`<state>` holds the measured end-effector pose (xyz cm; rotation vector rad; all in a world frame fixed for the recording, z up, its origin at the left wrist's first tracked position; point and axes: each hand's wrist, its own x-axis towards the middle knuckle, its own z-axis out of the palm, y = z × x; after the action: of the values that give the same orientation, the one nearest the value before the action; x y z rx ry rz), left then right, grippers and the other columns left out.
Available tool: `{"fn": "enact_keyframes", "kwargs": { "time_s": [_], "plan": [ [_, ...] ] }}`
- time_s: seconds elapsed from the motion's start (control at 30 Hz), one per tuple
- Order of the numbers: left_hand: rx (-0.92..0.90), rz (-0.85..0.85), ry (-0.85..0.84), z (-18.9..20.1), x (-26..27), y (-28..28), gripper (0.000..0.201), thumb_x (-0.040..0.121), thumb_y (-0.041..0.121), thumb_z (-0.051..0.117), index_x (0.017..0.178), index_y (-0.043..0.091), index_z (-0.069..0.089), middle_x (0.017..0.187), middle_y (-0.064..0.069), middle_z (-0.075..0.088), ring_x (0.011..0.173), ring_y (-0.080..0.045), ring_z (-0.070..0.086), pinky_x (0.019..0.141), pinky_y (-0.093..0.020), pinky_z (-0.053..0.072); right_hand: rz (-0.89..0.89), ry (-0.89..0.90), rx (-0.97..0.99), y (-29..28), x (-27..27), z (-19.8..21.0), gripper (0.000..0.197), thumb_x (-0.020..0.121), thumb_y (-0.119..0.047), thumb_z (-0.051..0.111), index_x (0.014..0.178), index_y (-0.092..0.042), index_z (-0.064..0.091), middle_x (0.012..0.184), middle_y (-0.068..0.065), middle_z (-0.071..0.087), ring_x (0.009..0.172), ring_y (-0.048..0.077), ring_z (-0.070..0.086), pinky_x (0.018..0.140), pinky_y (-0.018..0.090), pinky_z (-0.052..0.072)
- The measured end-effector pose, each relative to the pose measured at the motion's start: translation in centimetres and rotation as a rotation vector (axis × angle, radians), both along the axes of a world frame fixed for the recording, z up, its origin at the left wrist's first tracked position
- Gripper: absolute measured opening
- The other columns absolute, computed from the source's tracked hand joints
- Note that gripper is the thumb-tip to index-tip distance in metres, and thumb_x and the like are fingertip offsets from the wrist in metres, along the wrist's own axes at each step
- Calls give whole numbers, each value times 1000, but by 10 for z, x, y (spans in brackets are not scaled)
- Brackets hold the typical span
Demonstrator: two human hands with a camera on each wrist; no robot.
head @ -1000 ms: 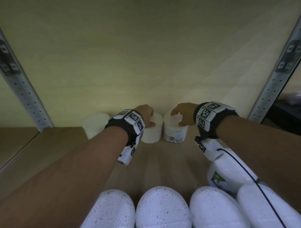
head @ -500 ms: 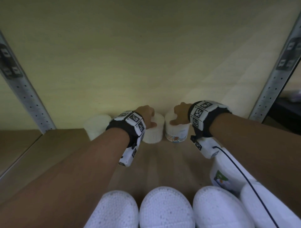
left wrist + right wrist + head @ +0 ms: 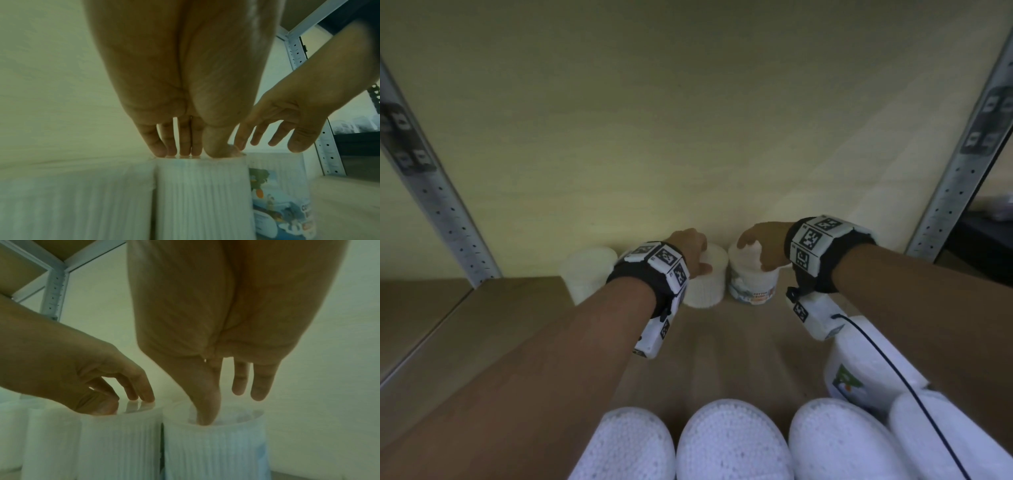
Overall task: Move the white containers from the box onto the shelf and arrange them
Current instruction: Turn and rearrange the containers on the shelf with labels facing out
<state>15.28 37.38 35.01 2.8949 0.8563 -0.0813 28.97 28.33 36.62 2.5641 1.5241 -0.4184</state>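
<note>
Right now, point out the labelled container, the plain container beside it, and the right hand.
labelled container (image 3: 754,287), head view, front wall above its label
plain container (image 3: 709,289), head view, ribbed side wall
right hand (image 3: 763,241), head view, back of the hand

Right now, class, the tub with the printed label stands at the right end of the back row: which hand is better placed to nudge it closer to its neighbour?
Right. The right hand already rests on the labelled tub, while the left hand touches the plain tub beside it.

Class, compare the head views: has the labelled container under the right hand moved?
Cannot tell: the labelled container keeps its place beside the plain container at the wall; the camera shifted.
</note>
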Motion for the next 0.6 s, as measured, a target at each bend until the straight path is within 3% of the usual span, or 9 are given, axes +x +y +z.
{"fn": "enact_keyframes", "kwargs": {
  "time_s": [0.1, 0.27, 0.6],
  "plan": [
    [0, 1, -1, 0, 0, 0, 53, 95, 31, 56, 138, 3, 43, 142, -14, 42, 129, -30, 46, 105, -35, 39, -19, -11, 50, 0, 3, -3, 52, 95, -14, 50, 145, -15, 37, 151, 9, 33, 134, 29, 41, 104, 35, 40],
    [-3, 9, -8, 0, 0, 0, 53, 94, 32, 57, 137, 4, 45, 141, -14, 43, 128, -30, 47, 105, -35, 39, -19, -86, 61, 1, 6, -10, 56, 92, -41, 57, 132, -3, 52, 135, 14, 54, 121, 31, 54, 105, 40, 45],
    [2, 4, 17, -1, 1, 0, 54, 95, 33, 56, 139, 5, 43, 143, -13, 41, 129, -29, 45, 104, -34, 37, 9, -159, 40, 12, 14, -18, 57, 91, -43, 57, 131, -3, 56, 134, 15, 57, 122, 30, 56, 105, 38, 47]
  ]
}}
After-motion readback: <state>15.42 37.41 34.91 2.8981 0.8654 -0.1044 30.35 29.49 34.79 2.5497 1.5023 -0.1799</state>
